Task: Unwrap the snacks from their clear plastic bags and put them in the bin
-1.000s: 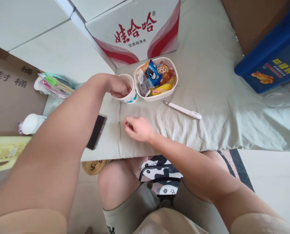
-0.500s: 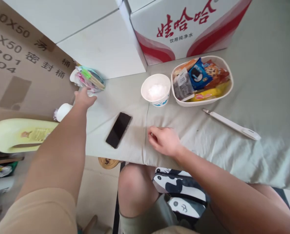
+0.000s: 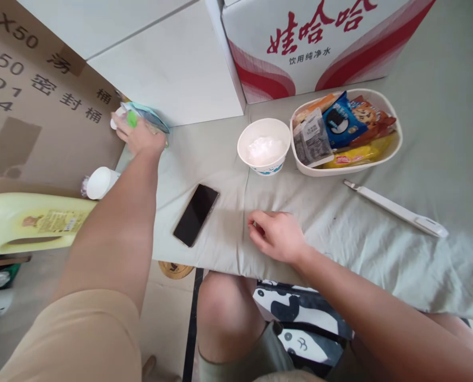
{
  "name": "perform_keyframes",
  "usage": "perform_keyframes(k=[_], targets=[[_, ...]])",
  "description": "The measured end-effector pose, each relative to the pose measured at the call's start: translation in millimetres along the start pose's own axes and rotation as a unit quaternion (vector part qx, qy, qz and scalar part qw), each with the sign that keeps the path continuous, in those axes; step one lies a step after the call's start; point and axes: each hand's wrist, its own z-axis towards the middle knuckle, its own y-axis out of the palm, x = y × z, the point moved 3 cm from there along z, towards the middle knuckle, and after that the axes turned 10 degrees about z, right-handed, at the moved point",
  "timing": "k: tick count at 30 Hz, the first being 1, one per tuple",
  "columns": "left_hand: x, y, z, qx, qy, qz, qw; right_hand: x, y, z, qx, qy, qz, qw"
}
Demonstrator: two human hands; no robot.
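My left hand [image 3: 143, 137] reaches out to the far left and lies over a bundle of plastic packaging [image 3: 151, 113], its fingers spread across it. A bright green piece [image 3: 131, 118] shows between the fingers; the hand hides most of the bundle, and a firm hold is not visible. My right hand [image 3: 278, 233] rests on the cloth near the front edge, fingers loosely curled in with nothing visible in them. Between the hands lies a dark phone [image 3: 196, 215]. Beyond my right hand stands a paper bowl [image 3: 272, 168] with white, clear-looking contents.
A white basket [image 3: 345, 171] of packaged snacks stands right of the bowl. In front lies a white long-handled tool [image 3: 395, 208]. A printed carton [image 3: 300, 58] stands behind, a cardboard box [image 3: 53, 138] at left. Nearby are a white cup [image 3: 101, 183] and a yellow jug [image 3: 33, 220].
My left hand has moved forward onto the packaging bundle, now covering much of it. My right hand stays curled on the cloth. The view has shifted slightly.
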Motion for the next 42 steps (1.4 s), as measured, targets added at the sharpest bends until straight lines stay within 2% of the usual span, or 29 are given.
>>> perform_keyframes(k=[4, 6, 10, 12, 16, 18, 20, 22, 23, 24, 26, 28, 29, 31, 33, 36, 38, 40, 42], targets=[[-9.9, -11.7, -14.3, -0.008, -0.013, 0.031, 0.999, -2.0, -2.9, -0.1, -0.003, 0.006, -0.007, 1.000], [-11.8, -17.1, -26.6, 0.006, -0.008, 0.040, 0.999, -3.1, -4.8, -0.3, -0.004, 0.006, -0.004, 1.000], [-9.1, -23.1, -54.7, 0.036, 0.049, 0.030, 0.998, -3.2, -8.8, -4.1, -0.002, 0.002, 0.018, 1.000], [-7.9, -26.7, -67.7, 0.070, 0.061, 0.019, 0.995, -2.8, -11.4, -8.7, 0.005, -0.003, 0.036, 0.999], [-7.5, -37.5, -94.5, 0.169, 0.068, -0.102, 0.978, -2.2, -18.9, -19.3, 0.030, -0.019, 0.086, 0.996], [-6.2, -42.7, -112.3, 0.205, 0.088, -0.192, 0.956, -0.2, -23.1, -22.6, 0.046, -0.026, 0.123, 0.991], [-1.9, -47.7, -135.4, 0.233, 0.120, -0.289, 0.921, 4.5, -26.7, -23.4, 0.067, -0.016, 0.171, 0.983], [7.8, -51.5, -163.5, 0.257, 0.159, -0.375, 0.876, 10.8, -28.7, -22.2, 0.087, 0.008, 0.254, 0.963], [14.9, -52.0, -178.8, 0.265, 0.177, -0.405, 0.857, 13.6, -29.1, -21.2, 0.096, 0.014, 0.315, 0.944], [23.0, -50.9, -194.3, 0.275, 0.187, -0.428, 0.840, 15.5, -29.4, -20.0, 0.102, 0.013, 0.386, 0.917], [41.2, -42.6, -223.7, 0.283, 0.196, -0.473, 0.811, 17.3, -30.6, -17.9, 0.111, -0.017, 0.522, 0.846], [60.3, -25.7, -247.8, 0.251, 0.212, -0.506, 0.798, 18.6, -33.6, -16.6, 0.132, -0.054, 0.609, 0.781], [68.4, -15.3, -257.3, 0.231, 0.218, -0.515, 0.796, 20.1, -35.5, -16.4, 0.147, -0.065, 0.629, 0.760], [77.4, 5.6, -271.2, 0.208, 0.201, -0.542, 0.789, 24.8, -39.0, -16.6, 0.178, -0.074, 0.637, 0.747], [80.1, 23.2, -278.5, 0.175, 0.163, -0.567, 0.788, 30.5, -42.1, -18.3, 0.198, -0.086, 0.600, 0.770], [80.3, 35.9, -282.4, 0.076, 0.089, -0.616, 0.779, 38.9, -45.5, -26.0, 0.250, -0.106, 0.439, 0.857], [83.2, 36.7, -284.3, -0.027, 0.032, -0.672, 0.740, 41.3, -45.2, -33.8, 0.300, -0.107, 0.277, 0.907], [91.5, 36.1, -288.1, -0.160, -0.012, -0.719, 0.676, 39.2, -40.2, -40.9, 0.318, -0.108, 0.139, 0.931], [101.6, 35.7, -292.1, -0.259, -0.031, -0.739, 0.621, 32.7, -30.5, -45.3, 0.296, -0.126, 0.056, 0.945]])
